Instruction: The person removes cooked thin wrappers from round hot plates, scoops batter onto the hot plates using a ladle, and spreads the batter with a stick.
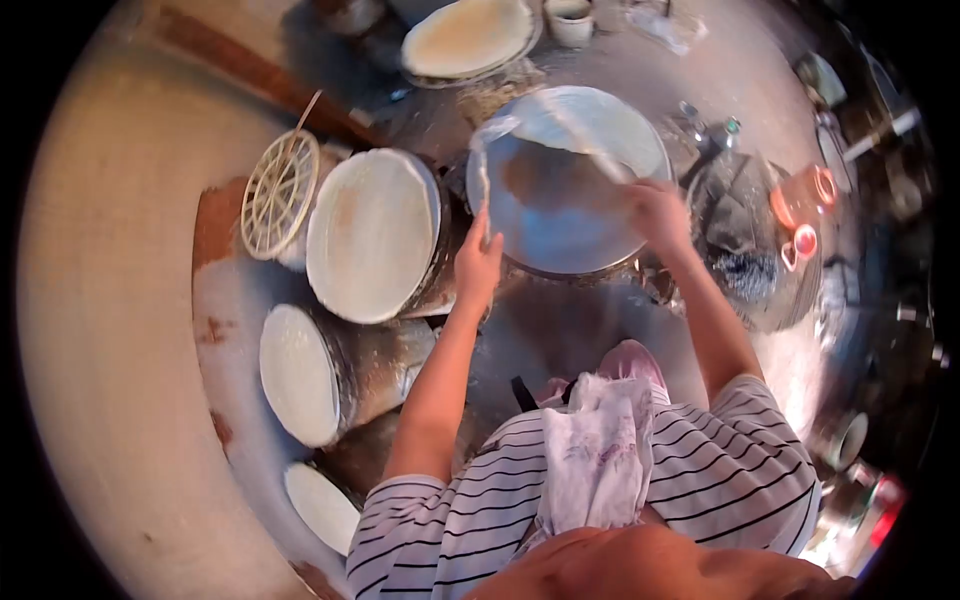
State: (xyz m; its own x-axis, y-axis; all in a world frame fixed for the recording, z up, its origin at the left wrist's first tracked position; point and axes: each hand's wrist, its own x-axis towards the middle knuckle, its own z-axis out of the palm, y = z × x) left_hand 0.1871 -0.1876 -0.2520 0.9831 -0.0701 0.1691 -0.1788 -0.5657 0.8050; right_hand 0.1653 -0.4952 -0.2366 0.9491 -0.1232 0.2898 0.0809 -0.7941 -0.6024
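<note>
A large round metal pan (560,235) lies in front of me, its surface shiny and partly dark. Over its left and far part hangs a thin whitish sheet (487,165), blurred by motion. My left hand (478,265), at the pan's near left edge, pinches the sheet's left side. At the pan's right edge, my right hand (658,212) is closed on the sheet's other side; its fingers are smeared by motion. Where the sheet ends over the pan is hard to make out.
To the left stand a drum topped with a pale round disc (370,235), a second disc (299,375) and a round lattice rack (281,195). Another disc (467,38) and a cup (571,22) are beyond the pan. Right are bottles (732,130) and an orange container (795,200).
</note>
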